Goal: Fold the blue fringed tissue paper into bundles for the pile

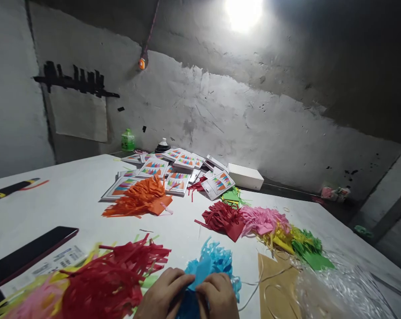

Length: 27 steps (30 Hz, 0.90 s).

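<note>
Over the white table (182,226), blue fringed paper (216,259) stretches forward from between left hand (163,292) and right hand (219,292), fingers (184,280) pinching its near end.

Reads as a small craft workshop / packing room, pretty basic. Rough wall (200,102) with patchy plaster, loose-hanging cable (151,31), bright light (244,13) up top. Big white tabletop (180,226) doubles as workstation: blue paper fringe (216,259), orange fringed bundle (140,199), crimson one (224,219), heap of near-identical printed packs (153,168), plain white box (245,176), crumpled clear plastic (340,288) at right.
</note>
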{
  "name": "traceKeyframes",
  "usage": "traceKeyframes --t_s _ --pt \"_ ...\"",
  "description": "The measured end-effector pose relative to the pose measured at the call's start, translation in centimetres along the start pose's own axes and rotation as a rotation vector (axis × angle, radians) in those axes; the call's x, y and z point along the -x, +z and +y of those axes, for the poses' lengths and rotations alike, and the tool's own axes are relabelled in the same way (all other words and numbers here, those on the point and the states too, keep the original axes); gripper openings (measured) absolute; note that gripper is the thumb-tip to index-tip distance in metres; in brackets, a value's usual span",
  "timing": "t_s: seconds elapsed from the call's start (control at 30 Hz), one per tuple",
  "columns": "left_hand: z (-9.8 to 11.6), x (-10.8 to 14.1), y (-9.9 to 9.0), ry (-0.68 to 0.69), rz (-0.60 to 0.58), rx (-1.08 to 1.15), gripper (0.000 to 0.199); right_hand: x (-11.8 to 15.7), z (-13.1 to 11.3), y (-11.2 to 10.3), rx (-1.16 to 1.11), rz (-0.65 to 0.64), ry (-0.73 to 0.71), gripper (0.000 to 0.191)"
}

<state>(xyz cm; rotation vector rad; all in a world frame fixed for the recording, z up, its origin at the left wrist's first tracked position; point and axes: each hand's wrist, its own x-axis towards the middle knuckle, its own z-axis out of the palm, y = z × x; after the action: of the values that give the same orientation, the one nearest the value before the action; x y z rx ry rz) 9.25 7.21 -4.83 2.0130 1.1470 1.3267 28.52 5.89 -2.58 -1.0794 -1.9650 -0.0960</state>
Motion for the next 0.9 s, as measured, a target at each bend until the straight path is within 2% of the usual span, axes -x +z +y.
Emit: traceKeyframes --t_s 0.07,0.2,0.27,0.3,0.33,0.43,0.5,0.63,0.73,0.8,0.9 --pt "0.2 -0.1 0.0 0.045 0.030 -0.021 0.037 -0.4 0.1 -0.1 -0.072 -0.064 0.116 0.019" --pt "1.1 -0.4 -0.1 0.104 0.029 0.007 0.037 -2.0 0.6 -1.2 -0.383 -0.244 0.464 0.018" --pt "1.4 -0.7 -0.3 0.121 0.004 0.020 0.038 -2.7 0.9 -1.9 -0.510 -0.333 0.534 0.012" --pt "1.4 -0.7 -0.4 0.131 -0.001 0.013 0.041 -2.9 1.1 -2.1 -0.531 -0.348 0.496 0.010" --pt "1.3 -0.7 -0.5 0.147 -0.001 0.002 0.043 -3.0 1.2 -2.2 -0.512 -0.327 0.398 0.010" --pt "0.6 -0.6 -0.8 0.172 0.011 -0.051 0.051 -2.5 1.4 -1.5 -0.248 -0.059 -0.036 0.020" --pt "0.3 -0.4 -1.0 0.151 0.006 -0.087 0.053 -1.9 1.0 -0.8 -0.087 0.092 -0.200 0.024" --pt "0.6 -0.5 -1.0 0.127 0.023 -0.132 0.052 -0.7 -0.3 -0.2 0.037 0.143 -0.187 0.012" --pt "1.2 -0.7 -1.0 0.182 0.087 -0.175 0.053 0.1 -0.8 0.1 0.113 0.128 -0.137 0.016" --pt "1.5 -0.9 -1.1 0.237 0.104 -0.237 0.049 0.4 -0.6 0.4 0.075 0.127 -0.088 0.022" --pt "1.4 -0.8 -1.1 0.306 0.089 -0.330 0.043 0.3 -0.1 0.6 -0.076 0.141 -0.009 0.018"
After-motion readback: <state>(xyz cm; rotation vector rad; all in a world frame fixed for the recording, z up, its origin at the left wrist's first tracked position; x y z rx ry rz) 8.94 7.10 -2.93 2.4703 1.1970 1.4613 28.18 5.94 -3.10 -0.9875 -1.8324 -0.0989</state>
